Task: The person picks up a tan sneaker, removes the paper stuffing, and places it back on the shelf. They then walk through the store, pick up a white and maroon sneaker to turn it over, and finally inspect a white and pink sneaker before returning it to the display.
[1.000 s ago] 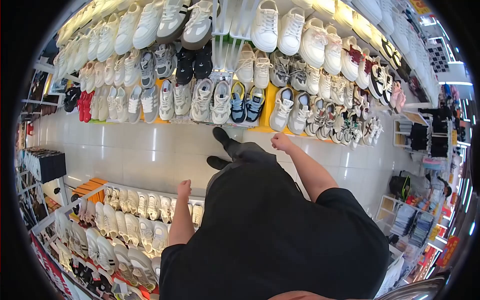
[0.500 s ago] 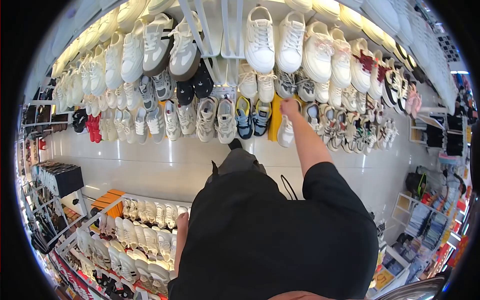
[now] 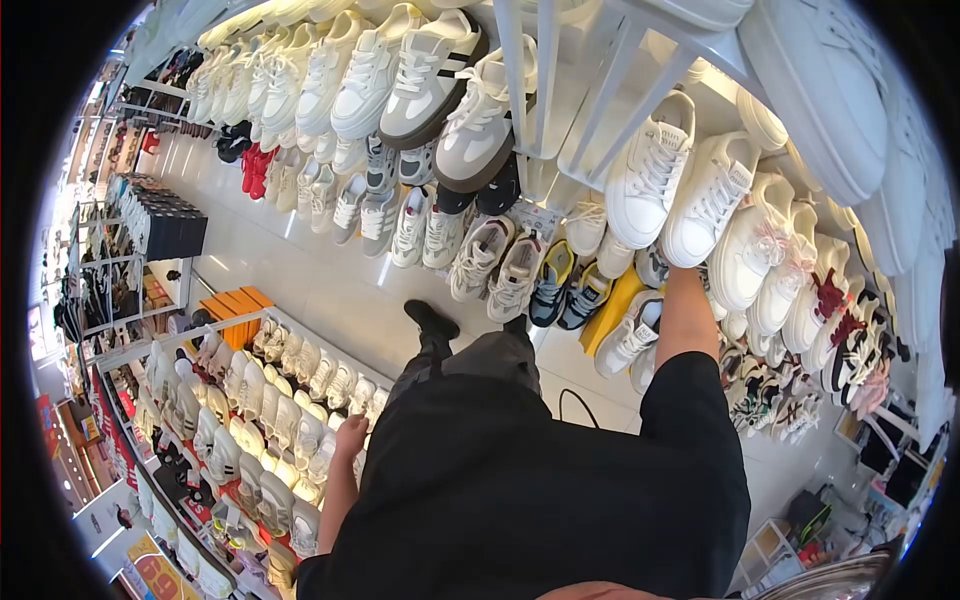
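My right forearm (image 3: 688,320) reaches up into the shoe rack, and the hand is hidden behind a pair of white lace-up sneakers (image 3: 708,198) on the upper shelf. Just left of the forearm, on the lower row, sits a white and grey sneaker (image 3: 626,338) beside a yellow panel (image 3: 610,318). Blue and yellow sneakers (image 3: 550,288) stand on the panel's other side. Down at my left side, my left hand (image 3: 350,436) is curled closed with nothing visible in it, near the low display of pale shoes (image 3: 290,405).
White shelf brackets (image 3: 590,130) stick out between upper shoe pairs. Behind me runs a low rack rail (image 3: 180,328) with rows of shoes. An orange box (image 3: 236,306) and a stack of dark boxes (image 3: 165,220) stand to the left. My shoe (image 3: 432,318) is on the tiled floor (image 3: 300,265).
The view has turned and come nearer the rack. My right hand, earlier visible above a white sneaker on the lower row, has passed behind the upper sneakers. My left arm hangs farther out.
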The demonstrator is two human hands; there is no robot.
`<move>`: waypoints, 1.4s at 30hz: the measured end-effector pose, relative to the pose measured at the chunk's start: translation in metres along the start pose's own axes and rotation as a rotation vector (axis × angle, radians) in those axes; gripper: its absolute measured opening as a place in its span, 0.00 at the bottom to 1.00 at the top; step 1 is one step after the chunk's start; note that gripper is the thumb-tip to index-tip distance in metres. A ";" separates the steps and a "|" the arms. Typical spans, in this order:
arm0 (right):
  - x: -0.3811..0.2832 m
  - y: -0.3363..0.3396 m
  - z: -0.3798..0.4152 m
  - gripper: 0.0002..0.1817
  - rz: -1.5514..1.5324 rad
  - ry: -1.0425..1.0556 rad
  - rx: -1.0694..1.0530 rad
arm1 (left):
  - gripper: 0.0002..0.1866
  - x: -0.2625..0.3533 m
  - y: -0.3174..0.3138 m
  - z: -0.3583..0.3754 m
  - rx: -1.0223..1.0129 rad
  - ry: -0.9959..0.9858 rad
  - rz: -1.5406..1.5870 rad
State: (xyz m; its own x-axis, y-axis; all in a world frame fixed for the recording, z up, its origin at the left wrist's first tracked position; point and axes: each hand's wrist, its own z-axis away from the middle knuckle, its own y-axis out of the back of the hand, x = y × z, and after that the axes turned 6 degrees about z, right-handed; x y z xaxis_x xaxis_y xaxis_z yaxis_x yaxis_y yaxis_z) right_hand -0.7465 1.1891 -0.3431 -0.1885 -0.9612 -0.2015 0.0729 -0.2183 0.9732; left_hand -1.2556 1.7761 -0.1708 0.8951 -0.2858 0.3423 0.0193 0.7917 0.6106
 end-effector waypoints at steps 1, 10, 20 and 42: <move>-0.001 0.001 -0.001 0.24 -0.011 -0.009 0.011 | 0.19 0.003 0.000 0.002 -0.002 0.016 -0.002; 0.004 0.005 0.050 0.24 -0.211 -0.057 0.199 | 0.19 0.004 0.005 -0.028 -0.063 -0.015 0.062; -0.021 0.102 0.114 0.28 -0.149 -0.107 0.490 | 0.20 0.047 0.012 -0.106 -0.117 -0.213 -0.060; -0.274 0.306 0.333 0.12 -0.324 0.663 -0.193 | 0.33 0.302 0.003 -0.020 -1.602 0.111 0.866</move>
State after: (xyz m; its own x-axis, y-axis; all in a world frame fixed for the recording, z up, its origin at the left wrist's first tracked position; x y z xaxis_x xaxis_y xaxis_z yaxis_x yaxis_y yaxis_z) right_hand -0.9982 1.4419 0.0468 0.3932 -0.7312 -0.5574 0.2951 -0.4738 0.8297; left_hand -0.9761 1.7032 -0.0796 0.9050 0.4198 0.0692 -0.1133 0.3945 -0.9119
